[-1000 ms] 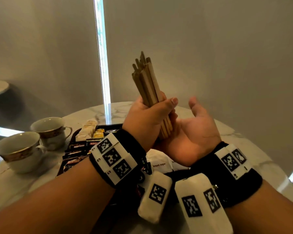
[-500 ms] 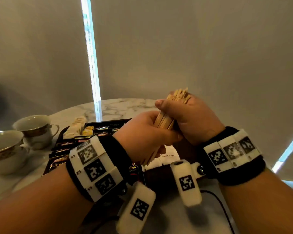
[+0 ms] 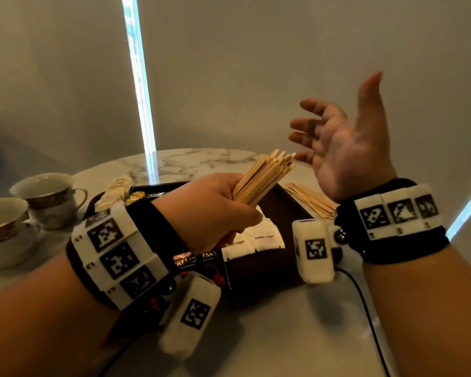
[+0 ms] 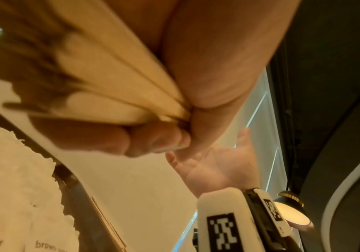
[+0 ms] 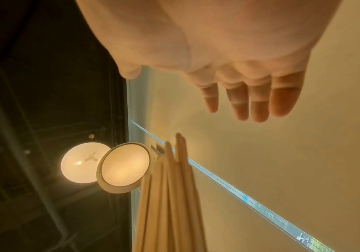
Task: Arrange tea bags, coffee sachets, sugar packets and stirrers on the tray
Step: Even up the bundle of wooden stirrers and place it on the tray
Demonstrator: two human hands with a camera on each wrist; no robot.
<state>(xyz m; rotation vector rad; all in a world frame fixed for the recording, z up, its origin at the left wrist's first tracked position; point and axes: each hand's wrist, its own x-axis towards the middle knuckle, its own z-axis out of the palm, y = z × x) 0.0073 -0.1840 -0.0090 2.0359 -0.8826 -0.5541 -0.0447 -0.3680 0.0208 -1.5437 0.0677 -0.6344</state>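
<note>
Since half a second earlier, the right hand (image 3: 346, 148) has been lifted off the bundle of pale wooden stirrers (image 3: 261, 178), which was then clasped by both hands together; the bundle is now carried by the left hand (image 3: 215, 210) alone.

At the far left, two white porcelain teacups with gold patterned bands (image 3: 49, 197) are seen standing on the white marble round table (image 3: 201, 159). Just beside them, the dark rectangular tray (image 3: 283, 208) is set on the table. In its far left corner a cream paper-wrapped packet (image 3: 114, 191) is laid, and at its near edge dark coffee sachets with red and white print (image 3: 196, 261) are lined up next to white paper sachets printed "brown sugar" (image 3: 264, 236).

Above the tray, the stirrer bundle is gripped by the left hand, the fingers curled round its lower part and the thumb pressed against its side; the free ends are fanned up and to the right. In the left wrist view the fingertips (image 4: 157, 139) are seen closed beneath the sticks.

On the table just beyond the tray's right rim, a second loose pile of flat wooden stirrers (image 3: 313, 198) is laid. Farthest right, the right hand is held raised, palm turned inward, fingers spread and straight, thumb up, with nothing held.
</note>
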